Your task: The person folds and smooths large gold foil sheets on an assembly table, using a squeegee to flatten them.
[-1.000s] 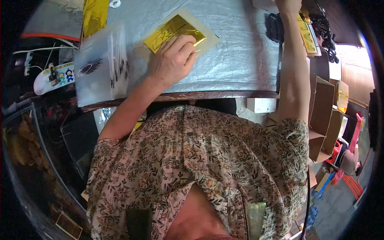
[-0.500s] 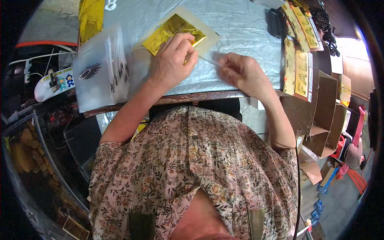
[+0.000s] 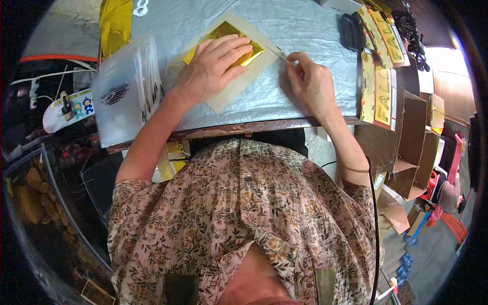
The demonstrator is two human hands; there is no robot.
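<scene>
Gold foil (image 3: 221, 30) beneath the left hand (image 3: 211, 66), on a cream sheet (image 3: 238, 87); silvery-blue tabletop (image 3: 317, 35) around the right hand (image 3: 315, 84); below both, a beige shirt (image 3: 244, 203) printed with dark leaves.

The short-sleeved floral shirt (image 3: 213, 203) has 1 visible button (image 3: 248, 178) and 2 olive patches (image 3: 182, 288).

White skateboard (image 3: 71, 115) at left, brown cardboard box (image 3: 409, 129) at right

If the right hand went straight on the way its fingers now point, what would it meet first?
The right hand would most likely meet the right corner of the translucent sheet under the gold foil, to its upper left; depth is unclear.
</scene>
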